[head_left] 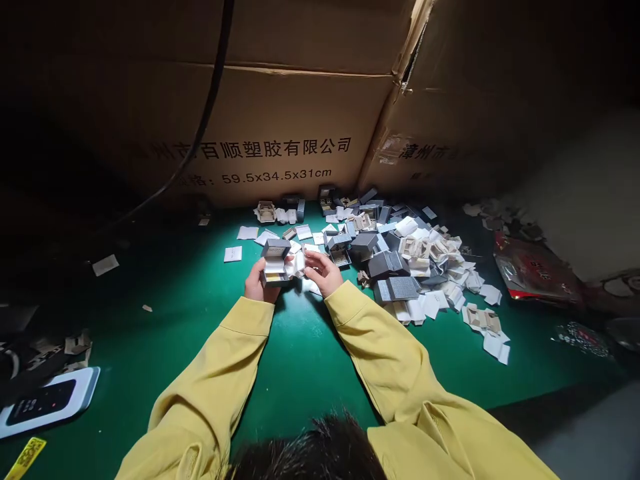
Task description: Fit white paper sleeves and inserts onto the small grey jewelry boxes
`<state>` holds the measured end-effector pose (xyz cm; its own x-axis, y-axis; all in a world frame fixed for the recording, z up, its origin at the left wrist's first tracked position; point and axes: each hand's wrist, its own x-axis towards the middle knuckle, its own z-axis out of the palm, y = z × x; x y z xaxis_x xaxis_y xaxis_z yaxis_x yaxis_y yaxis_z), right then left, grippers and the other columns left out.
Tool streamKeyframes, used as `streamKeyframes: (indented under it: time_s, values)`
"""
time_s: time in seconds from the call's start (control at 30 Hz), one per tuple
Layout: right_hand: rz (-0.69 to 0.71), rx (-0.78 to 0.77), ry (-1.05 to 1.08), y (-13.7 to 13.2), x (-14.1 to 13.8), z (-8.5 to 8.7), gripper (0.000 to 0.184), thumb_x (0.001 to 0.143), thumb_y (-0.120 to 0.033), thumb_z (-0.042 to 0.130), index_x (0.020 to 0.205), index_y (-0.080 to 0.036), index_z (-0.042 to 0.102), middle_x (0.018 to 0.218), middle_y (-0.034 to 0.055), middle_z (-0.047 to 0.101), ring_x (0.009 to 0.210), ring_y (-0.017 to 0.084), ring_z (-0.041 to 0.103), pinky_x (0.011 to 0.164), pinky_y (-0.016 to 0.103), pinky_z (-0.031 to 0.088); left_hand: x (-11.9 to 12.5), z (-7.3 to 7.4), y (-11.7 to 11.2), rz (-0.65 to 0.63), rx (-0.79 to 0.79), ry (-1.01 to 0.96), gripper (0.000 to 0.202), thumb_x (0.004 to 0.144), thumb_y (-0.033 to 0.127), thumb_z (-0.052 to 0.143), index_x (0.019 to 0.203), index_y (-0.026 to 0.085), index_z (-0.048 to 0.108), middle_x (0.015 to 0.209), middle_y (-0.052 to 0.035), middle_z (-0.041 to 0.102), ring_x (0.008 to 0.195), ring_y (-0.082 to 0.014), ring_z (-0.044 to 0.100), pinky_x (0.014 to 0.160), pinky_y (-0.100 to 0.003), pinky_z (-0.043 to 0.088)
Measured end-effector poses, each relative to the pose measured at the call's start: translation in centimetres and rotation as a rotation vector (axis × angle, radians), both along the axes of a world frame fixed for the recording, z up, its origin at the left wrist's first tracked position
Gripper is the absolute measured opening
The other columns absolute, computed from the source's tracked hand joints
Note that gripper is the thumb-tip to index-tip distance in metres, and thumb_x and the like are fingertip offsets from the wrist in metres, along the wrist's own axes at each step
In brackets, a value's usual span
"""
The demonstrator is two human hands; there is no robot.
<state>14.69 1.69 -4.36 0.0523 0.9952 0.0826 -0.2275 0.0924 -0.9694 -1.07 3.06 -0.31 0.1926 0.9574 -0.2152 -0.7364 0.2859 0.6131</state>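
My left hand (pixel 256 285) is closed around a small grey hinged box (pixel 275 261) with its lid standing open, held just above the green table (pixel 165 313). My right hand (pixel 323 272) pinches a small white paper piece (pixel 299 264) beside the box's open side. Both sleeves are yellow. Just right of my hands lies a heap of similar grey boxes (pixel 387 263), cream inserts and white paper slips (pixel 425 307).
Large cardboard cartons (pixel 280 127) wall off the back of the table, with a black cable (pixel 210 100) hanging across them. A white tray holding a dark device (pixel 47 402) lies at the front left. Red packaging (pixel 530 270) sits at the right. Loose slips (pixel 233 253) dot the table.
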Motion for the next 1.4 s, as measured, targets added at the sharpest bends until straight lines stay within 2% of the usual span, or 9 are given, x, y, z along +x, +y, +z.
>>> streamKeyframes:
  time_s: [0.17,0.33,0.5,0.6,0.73,0.93,1.03,1.2,1.4]
  values:
    - [-0.041,-0.031,0.0,-0.4,-0.1,0.3,0.041,0.074,-0.053,0.072,0.104,-0.024,0.068,0.108,0.008,0.071,0.101,0.023,0.066,0.085,0.039,0.057,0.4,-0.5,-0.4,0.026,0.057,0.037,0.033,0.087,0.027,0.049,0.102,0.009,0.071,0.089,-0.0132,0.076,0.088,-0.0273,0.072,0.082,-0.039,0.057]
    - [-0.09,-0.017,0.033,-0.1,0.0,0.4,0.046,0.066,-0.05,0.08,0.103,-0.024,0.069,0.101,0.0071,0.071,0.1,0.021,0.065,0.094,0.04,0.054,0.4,-0.4,-1.0,-0.035,0.114,0.106,0.033,0.085,0.031,0.055,0.107,0.011,0.071,0.095,-0.012,0.076,0.097,-0.0294,0.071,0.086,-0.041,0.056]
    - [-0.061,-0.055,0.005,-0.1,-0.1,0.1,0.056,0.057,-0.045,0.085,0.106,-0.025,0.067,0.11,0.0074,0.067,0.094,0.019,0.063,0.087,0.037,0.055,0.4,-0.2,-1.3,-0.057,0.175,0.204,0.036,0.081,0.036,0.064,0.108,0.013,0.071,0.1,-0.0124,0.075,0.107,-0.0328,0.068,0.097,-0.044,0.051]
    - [-0.097,-0.077,0.002,-0.4,-0.4,0.2,0.055,0.058,-0.04,0.084,0.107,-0.024,0.066,0.112,0.0072,0.066,0.096,0.018,0.061,0.089,0.037,0.054,0.4,-0.2,-1.3,-0.067,0.189,0.215,0.034,0.082,0.035,0.063,0.106,0.012,0.072,0.101,-0.0126,0.076,0.108,-0.0333,0.067,0.098,-0.043,0.05]
    - [-0.123,-0.068,0.046,-0.6,-0.5,0.6,0.055,0.059,-0.035,0.083,0.11,-0.025,0.064,0.108,0.0056,0.065,0.094,0.018,0.063,0.09,0.038,0.054,0.2,0.0,-0.9,0.008,0.115,0.107,0.032,0.086,0.025,0.05,0.102,0.008,0.072,0.089,-0.0128,0.076,0.094,-0.0281,0.071,0.087,-0.037,0.055]
    - [-0.147,-0.08,-0.005,-0.7,0.0,1.1,0.054,0.061,-0.033,0.082,0.111,-0.024,0.064,0.089,0.0018,0.064,0.08,0.014,0.061,0.085,0.034,0.056,-0.3,1.6,-0.7,0.034,-0.045,-0.047,0.043,0.093,0.028,0.035,0.118,0.011,0.066,0.083,-0.0124,0.075,0.085,-0.0272,0.071,0.08,-0.042,0.057]
    - [-0.131,-0.077,0.014,-0.7,0.1,1.1,0.055,0.061,-0.036,0.083,0.112,-0.023,0.064,0.09,0.0022,0.065,0.082,0.015,0.063,0.089,0.035,0.055,-0.1,2.1,-1.0,0.033,-0.073,-0.062,0.044,0.093,0.031,0.036,0.119,0.011,0.064,0.082,-0.0126,0.075,0.083,-0.0272,0.071,0.08,-0.044,0.056]
    - [-0.126,-0.033,0.038,-0.5,0.1,0.8,0.049,0.064,-0.04,0.08,0.108,-0.023,0.064,0.098,0.0046,0.065,0.094,0.017,0.064,0.098,0.037,0.05,0.3,2.1,-1.1,-0.005,-0.161,-0.082,0.043,0.086,0.037,0.046,0.114,0.01,0.066,0.083,-0.0147,0.074,0.084,-0.0301,0.07,0.082,-0.049,0.056]
    - [-0.145,-0.022,0.002,-0.5,0.1,0.7,0.047,0.067,-0.038,0.079,0.108,-0.024,0.063,0.099,0.005,0.066,0.092,0.017,0.065,0.094,0.037,0.054,0.4,1.8,-1.1,-0.037,-0.181,-0.169,0.042,0.087,0.037,0.046,0.113,0.011,0.065,0.087,-0.0139,0.074,0.084,-0.0279,0.07,0.084,-0.049,0.055]
